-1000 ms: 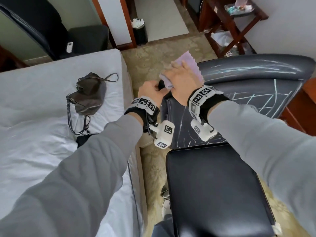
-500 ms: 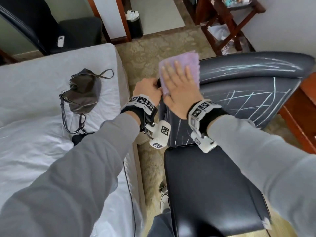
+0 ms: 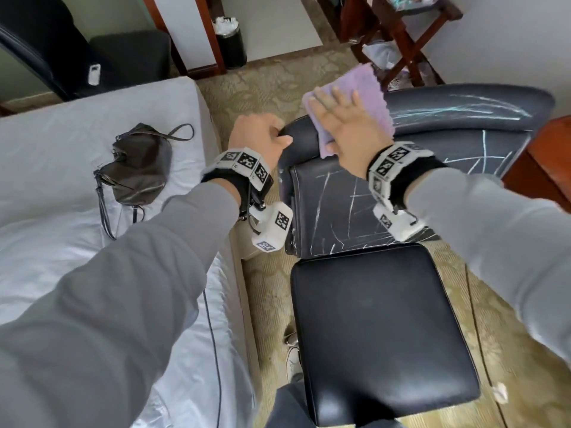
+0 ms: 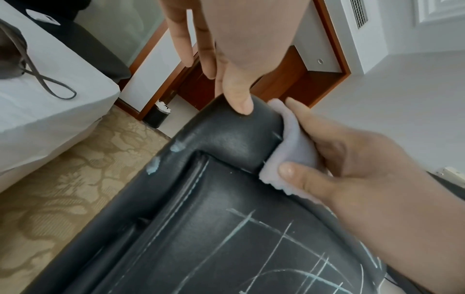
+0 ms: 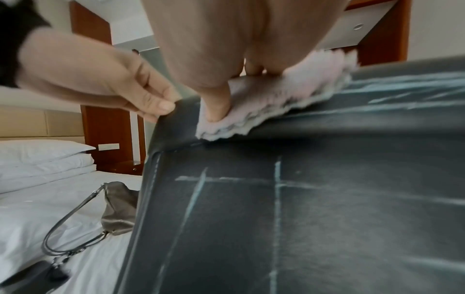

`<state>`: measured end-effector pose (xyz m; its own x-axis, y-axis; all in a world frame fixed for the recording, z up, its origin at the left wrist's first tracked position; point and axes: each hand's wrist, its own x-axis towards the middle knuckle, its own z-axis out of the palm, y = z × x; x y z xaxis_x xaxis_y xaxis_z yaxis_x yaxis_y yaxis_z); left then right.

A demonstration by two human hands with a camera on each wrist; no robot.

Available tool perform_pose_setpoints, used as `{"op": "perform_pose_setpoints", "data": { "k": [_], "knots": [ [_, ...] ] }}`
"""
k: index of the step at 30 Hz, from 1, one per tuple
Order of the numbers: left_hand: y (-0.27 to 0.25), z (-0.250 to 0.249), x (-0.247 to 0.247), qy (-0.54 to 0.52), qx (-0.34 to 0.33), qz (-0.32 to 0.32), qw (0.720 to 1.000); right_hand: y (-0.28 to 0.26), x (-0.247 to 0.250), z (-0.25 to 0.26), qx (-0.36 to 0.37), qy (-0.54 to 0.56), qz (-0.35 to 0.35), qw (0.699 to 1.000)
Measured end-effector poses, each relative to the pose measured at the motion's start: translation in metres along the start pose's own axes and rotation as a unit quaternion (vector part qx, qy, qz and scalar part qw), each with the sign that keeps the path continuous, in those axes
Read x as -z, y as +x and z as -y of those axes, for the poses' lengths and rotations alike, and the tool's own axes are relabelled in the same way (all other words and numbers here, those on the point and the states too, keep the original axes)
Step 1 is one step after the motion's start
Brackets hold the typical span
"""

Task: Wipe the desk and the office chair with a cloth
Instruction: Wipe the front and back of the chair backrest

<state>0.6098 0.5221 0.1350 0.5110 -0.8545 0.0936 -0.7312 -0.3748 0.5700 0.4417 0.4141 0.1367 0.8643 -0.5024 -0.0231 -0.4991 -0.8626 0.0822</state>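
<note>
A black leather office chair (image 3: pixel 386 319) stands before me, its backrest (image 3: pixel 463 143) scribbled with pale chalk lines (image 5: pixel 276 199). A lilac cloth (image 3: pixel 364 88) lies over the backrest's top left part. My right hand (image 3: pixel 343 125) presses flat on the cloth with straight fingers, thumb (image 5: pixel 216 107) on its near edge. My left hand (image 3: pixel 262 140) grips the backrest's top left corner (image 4: pixel 226 135), thumb (image 4: pixel 239 99) on the front and the other fingers curled behind. The cloth (image 4: pixel 292 151) sits just right of that thumb.
A white bed (image 3: pixel 61 242) lies close on the left with a dark handbag (image 3: pixel 139 168) on it. A black bin (image 3: pixel 230 41) stands by the door frame. A wooden rack (image 3: pixel 398 29) stands beyond the chair, and a wooden furniture edge (image 3: pixel 550 162) is at right.
My right hand flattened out over the cloth and slid it rightward along the backrest top. The left hand kept its grip on the corner.
</note>
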Motion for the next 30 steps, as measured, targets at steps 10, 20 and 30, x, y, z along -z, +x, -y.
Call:
{"op": "perform_pose_setpoints", "data": {
  "k": [10, 20, 30],
  "knots": [
    [-0.004, -0.001, -0.010, 0.043, -0.001, -0.021, 0.999, 0.017, -0.019, 0.033, 0.058, -0.017, -0.056, 0.997],
    [0.006, -0.020, 0.001, 0.257, 0.062, 0.039, 0.964, -0.042, -0.019, -0.124, -0.133, 0.039, -0.087, 0.987],
    [0.010, -0.050, 0.007, 0.348, 0.069, 0.070, 0.932, -0.027, -0.017, -0.107, -0.049, 0.040, -0.074, 0.995]
  ]
}}
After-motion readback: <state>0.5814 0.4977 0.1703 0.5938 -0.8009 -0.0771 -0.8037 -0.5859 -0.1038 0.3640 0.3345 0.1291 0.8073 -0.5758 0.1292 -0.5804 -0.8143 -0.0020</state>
